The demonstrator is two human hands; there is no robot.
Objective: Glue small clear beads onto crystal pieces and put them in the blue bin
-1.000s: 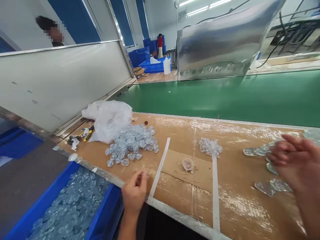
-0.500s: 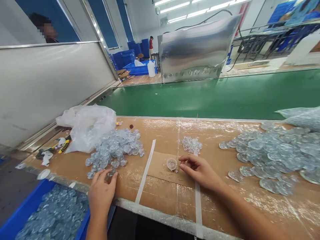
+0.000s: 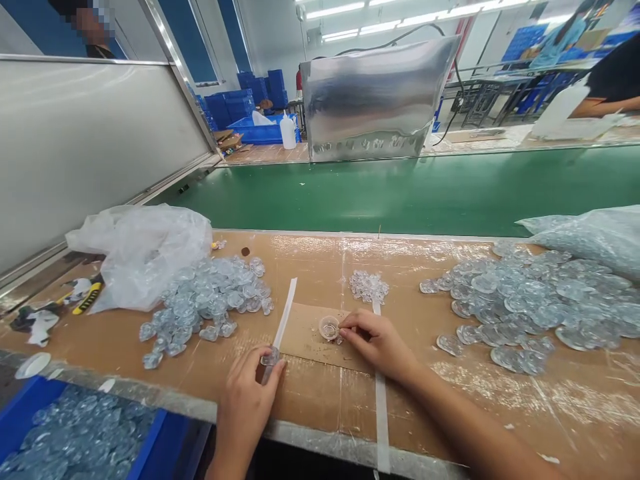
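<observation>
My left hand (image 3: 247, 393) grips a clear, rounded glass-like piece (image 3: 271, 357) between thumb and fingers, just over the table's near part. My right hand (image 3: 377, 340) has its fingertips pinched together at the right rim of a small clear round cup (image 3: 329, 328). Whether those fingers hold the cup or some tiny thing is hidden. The cup stands on a flat cardboard piece (image 3: 305, 327) strewn with small dark bits. A heap of clear pieces (image 3: 210, 297) lies left of the cup, and a small pile of tiny clear parts (image 3: 369, 287) lies behind it.
Larger clear discs (image 3: 525, 300) are heaped at right beside a filled plastic bag (image 3: 595, 233). A crumpled clear bag (image 3: 150, 250) and a yellow-black cutter (image 3: 89, 298) lie left. A blue bin (image 3: 145, 443) of clear pieces stands below the near edge. Beyond runs a green belt (image 3: 360, 193).
My left hand has moved right from the heap's edge, carrying a clear piece. My right hand stays by the cup, its fingertips now closer to the rim. The view has shifted slightly.
</observation>
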